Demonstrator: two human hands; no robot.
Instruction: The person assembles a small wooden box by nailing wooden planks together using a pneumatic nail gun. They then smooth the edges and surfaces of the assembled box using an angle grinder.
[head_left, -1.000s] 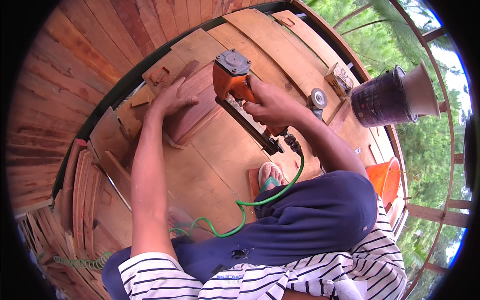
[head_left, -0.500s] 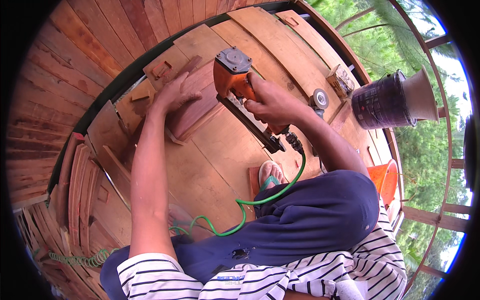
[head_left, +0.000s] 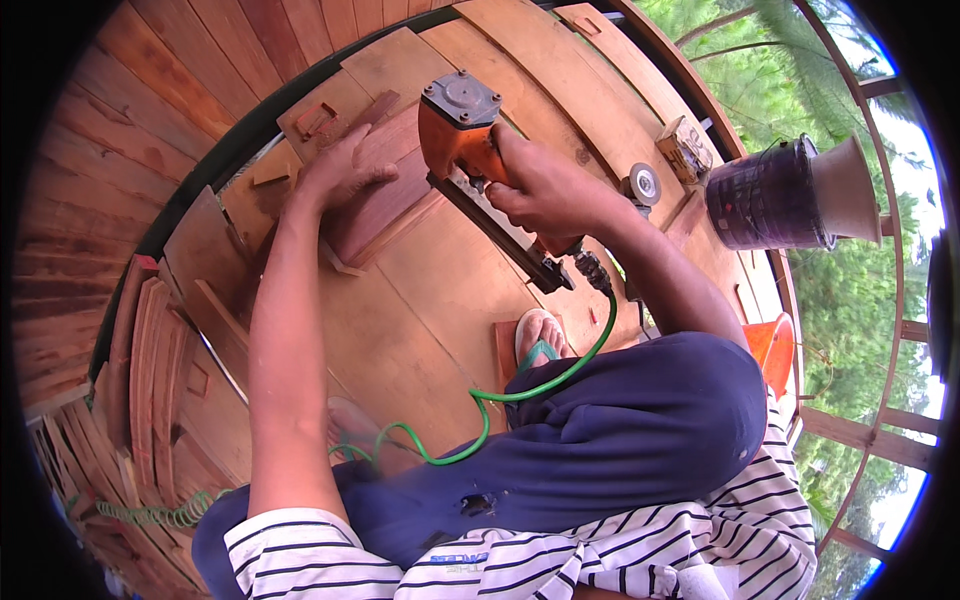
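My right hand [head_left: 550, 185] is wrapped round the handle of an orange and black air nail gun [head_left: 455, 145]. The gun's square grey cap faces up, and its long dark magazine slants down to the right. From its handle end runs a green air hose [head_left: 480, 430], looping over my lap. Just left of the gun, my left hand [head_left: 340, 178] lies with thumb and fingers apart on a reddish wooden panel [head_left: 395, 190]. This panel has a paler strip along its near edge. The gun's nose is partly hidden behind its body, so contact with the panel cannot be told.
Plywood boards [head_left: 400, 310] form the work surface. Small wooden frames [head_left: 317, 120] and offcuts lie at the far left, with stacked strips [head_left: 150, 370] nearer. An angle grinder [head_left: 642, 185], a wooden block [head_left: 685, 148], a dark bucket [head_left: 760, 195] and an orange container [head_left: 768, 355] are at right.
The nail gun and my right hand sit slightly higher and further left in the picture. My left hand stays on the panel, and the whole view has shifted a little.
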